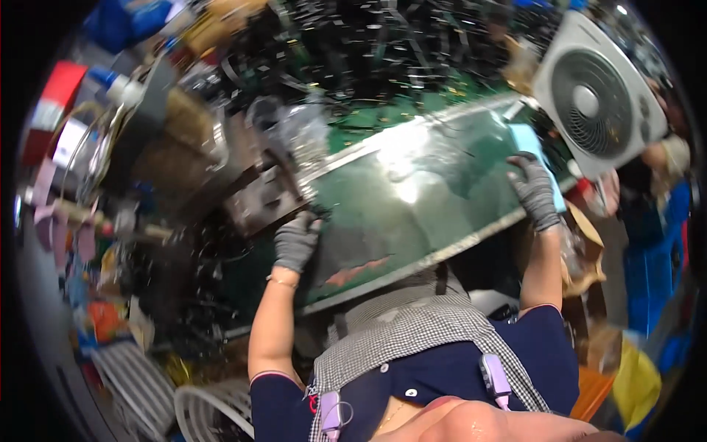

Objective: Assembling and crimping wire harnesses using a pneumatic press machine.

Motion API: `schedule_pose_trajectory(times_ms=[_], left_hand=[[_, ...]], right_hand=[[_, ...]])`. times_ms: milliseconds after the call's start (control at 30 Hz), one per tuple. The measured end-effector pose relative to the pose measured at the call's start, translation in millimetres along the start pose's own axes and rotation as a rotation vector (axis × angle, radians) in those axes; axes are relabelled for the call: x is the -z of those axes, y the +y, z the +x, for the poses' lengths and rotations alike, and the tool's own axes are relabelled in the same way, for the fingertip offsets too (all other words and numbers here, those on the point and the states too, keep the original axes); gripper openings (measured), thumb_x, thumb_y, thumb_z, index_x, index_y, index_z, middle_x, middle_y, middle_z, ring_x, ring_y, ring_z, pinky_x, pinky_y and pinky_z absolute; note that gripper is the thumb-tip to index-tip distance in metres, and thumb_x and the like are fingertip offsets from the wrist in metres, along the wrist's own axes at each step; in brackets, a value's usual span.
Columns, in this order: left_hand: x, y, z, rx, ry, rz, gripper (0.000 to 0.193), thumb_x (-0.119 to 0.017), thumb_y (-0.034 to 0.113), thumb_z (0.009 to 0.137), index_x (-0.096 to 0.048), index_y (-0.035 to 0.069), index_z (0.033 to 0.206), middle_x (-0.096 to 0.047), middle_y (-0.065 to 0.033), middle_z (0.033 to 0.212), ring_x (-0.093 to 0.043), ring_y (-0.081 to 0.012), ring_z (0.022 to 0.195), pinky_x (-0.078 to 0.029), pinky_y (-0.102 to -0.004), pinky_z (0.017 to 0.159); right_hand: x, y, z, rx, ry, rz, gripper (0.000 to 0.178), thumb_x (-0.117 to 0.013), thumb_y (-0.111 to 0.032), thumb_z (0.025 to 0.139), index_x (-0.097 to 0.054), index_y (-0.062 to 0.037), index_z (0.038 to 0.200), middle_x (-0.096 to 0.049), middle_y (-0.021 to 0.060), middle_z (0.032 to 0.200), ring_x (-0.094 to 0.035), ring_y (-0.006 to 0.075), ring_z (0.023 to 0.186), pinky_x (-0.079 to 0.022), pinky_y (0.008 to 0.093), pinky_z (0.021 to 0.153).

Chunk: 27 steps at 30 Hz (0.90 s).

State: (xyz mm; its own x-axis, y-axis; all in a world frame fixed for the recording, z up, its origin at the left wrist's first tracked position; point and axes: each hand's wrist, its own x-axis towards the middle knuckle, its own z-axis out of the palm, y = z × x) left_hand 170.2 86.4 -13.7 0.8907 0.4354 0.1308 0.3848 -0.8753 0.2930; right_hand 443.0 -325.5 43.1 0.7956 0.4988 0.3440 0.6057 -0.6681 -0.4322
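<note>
One gloved left hand (pixel 297 241) is reaching up left of center, forearm slanting, fingers bending near the brown machine block (pixel 254 210); blur's hiding whether it's gripping. Block's looking heavy and stiff, so I'd be holding its solid sides. Toward the upper right, the right hand (pixel 537 193) is lying against the light-blue slab (pixel 526 138), fingers loosely bending, grip unclear. Slab's looking light, maybe slick; I'd be pinching its long edges.

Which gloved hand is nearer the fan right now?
The right hand, at the light-blue strip near the fan; the left hand is across the green tabletop, by the brown machine.
</note>
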Motion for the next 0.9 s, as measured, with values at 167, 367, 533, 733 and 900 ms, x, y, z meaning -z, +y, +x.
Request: schedule_pose_trajectory(times_ms=[167, 367, 533, 733, 900], left_hand=[[9, 9, -20, -0.019, 0.048, -0.136, 0.014, -0.061, 0.021, 0.087, -0.062, 0.009, 0.095, -0.065, -0.0159, 0.08, -0.064, -0.0348, 0.074, -0.05, -0.0445, 0.066], [28, 27, -37, -0.061, 0.114, -0.213, 0.016, -0.062, 0.018, 0.085, -0.064, 0.007, 0.096, -0.066, -0.0151, 0.083, -0.064, -0.0343, 0.075, -0.052, -0.0417, 0.067], [47, -16, -68, 0.079, 0.216, -0.196, 0.017, -0.062, 0.014, 0.082, -0.065, 0.006, 0.097, -0.067, -0.0151, 0.086, -0.063, -0.0339, 0.077, -0.052, -0.0393, 0.07], [76, -75, -73, 0.251, 0.408, 0.111, 0.024, -0.061, 0.01, 0.079, -0.064, 0.007, 0.103, -0.064, -0.0158, 0.106, -0.061, -0.035, 0.094, -0.05, -0.0428, 0.082], [60, -111, -81, 0.341, 0.29, 0.534, 0.036, -0.063, 0.014, 0.076, -0.062, 0.01, 0.111, -0.06, -0.0138, 0.116, -0.057, -0.0365, 0.102, -0.047, -0.0465, 0.087]], right_hand=[[-136, -167, 59, 0.583, -0.456, 0.116, 0.033, -0.056, -0.008, 0.083, -0.061, -0.0054, 0.115, -0.059, 0.0166, 0.119, -0.059, 0.0334, 0.105, -0.046, 0.0384, 0.094], [-285, -279, 98, 0.708, -0.639, -0.244, 0.033, -0.047, -0.01, 0.084, -0.06, 0.0031, 0.111, -0.061, 0.0228, 0.11, -0.061, 0.0339, 0.097, -0.047, 0.0416, 0.088], [-286, -314, 124, 0.438, -0.544, -0.235, 0.049, -0.04, -0.012, 0.089, -0.043, 0.0057, 0.134, -0.048, 0.0291, 0.132, -0.047, 0.0399, 0.124, -0.03, 0.0478, 0.109], [-334, -277, 151, 0.552, -0.733, -0.343, 0.048, -0.043, -0.014, 0.087, -0.046, 0.0002, 0.134, -0.043, 0.029, 0.137, -0.042, 0.0398, 0.129, -0.028, 0.0499, 0.11], [-268, -325, 144, 0.512, -0.762, -0.204, 0.04, -0.048, -0.012, 0.084, -0.054, -0.0025, 0.123, -0.051, 0.0251, 0.128, -0.052, 0.0408, 0.115, -0.036, 0.0502, 0.102]])
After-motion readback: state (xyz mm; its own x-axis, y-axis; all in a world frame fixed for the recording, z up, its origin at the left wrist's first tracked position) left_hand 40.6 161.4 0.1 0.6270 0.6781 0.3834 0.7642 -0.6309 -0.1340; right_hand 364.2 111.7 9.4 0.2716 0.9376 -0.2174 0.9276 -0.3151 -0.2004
